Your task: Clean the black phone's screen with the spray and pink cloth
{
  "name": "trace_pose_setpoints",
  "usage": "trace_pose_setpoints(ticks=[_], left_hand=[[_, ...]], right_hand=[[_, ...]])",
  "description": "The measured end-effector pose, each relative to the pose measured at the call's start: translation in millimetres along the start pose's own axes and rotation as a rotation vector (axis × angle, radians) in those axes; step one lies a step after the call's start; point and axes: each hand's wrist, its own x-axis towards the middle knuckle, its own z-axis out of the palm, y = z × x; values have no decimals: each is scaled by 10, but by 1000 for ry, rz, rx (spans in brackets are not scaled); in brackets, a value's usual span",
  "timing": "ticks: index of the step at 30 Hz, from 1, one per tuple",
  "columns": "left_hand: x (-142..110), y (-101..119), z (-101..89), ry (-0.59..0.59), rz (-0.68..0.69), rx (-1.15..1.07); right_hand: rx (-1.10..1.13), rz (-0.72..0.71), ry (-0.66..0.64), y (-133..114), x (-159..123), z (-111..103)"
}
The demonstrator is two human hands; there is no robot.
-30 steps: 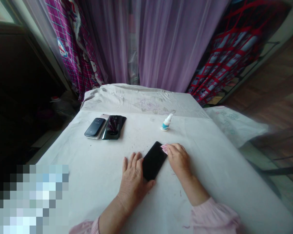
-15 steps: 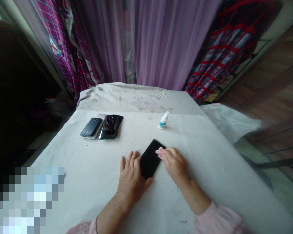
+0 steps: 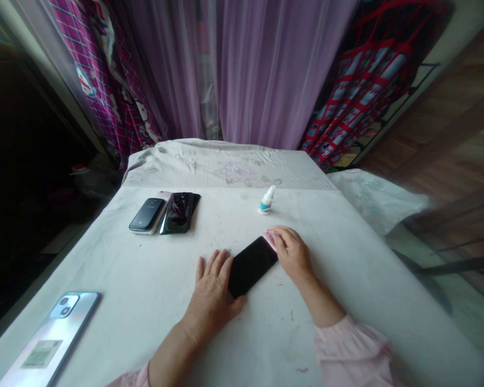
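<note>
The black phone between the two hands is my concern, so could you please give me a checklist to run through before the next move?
1. Black phone steadied: ok, the left hand rests against its near left end.
2. Pink cloth in grasp: ok, pinched in the right hand at the phone's far end.
3. Small bottle upright: ok, standing beyond the right hand, apart from it.
4. Bottle's top capped: cannot tell, too small.
5. White tablecloth unmarked: not ok, reddish flecks show.
6. Screen free of smudges: cannot tell, too dark.
</note>
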Motion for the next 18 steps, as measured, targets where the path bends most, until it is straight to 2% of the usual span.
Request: trace_pose_setpoints(ticks=[3,5,9,11,14,18], left_hand=[[33,-95,-47,-21,30,7],[48,-181,-34,14,27,14],[87,-350,36,196,-27,28],[107,-368,41,270,-52,24],[87,-223,5,284,-49,2],[-66,179,-10,165,-10,-26]], right_hand=[[-28,-119,-177,-63,64,36],[-64,-141,-237,-84,3,48],[-61,-85,-201,-162,-323,-56],[-26,-82,-210,-255,-515,-158],[53,-99,-255,-410,-725,-289],[134,-116,-244,-460,-747,-331]])
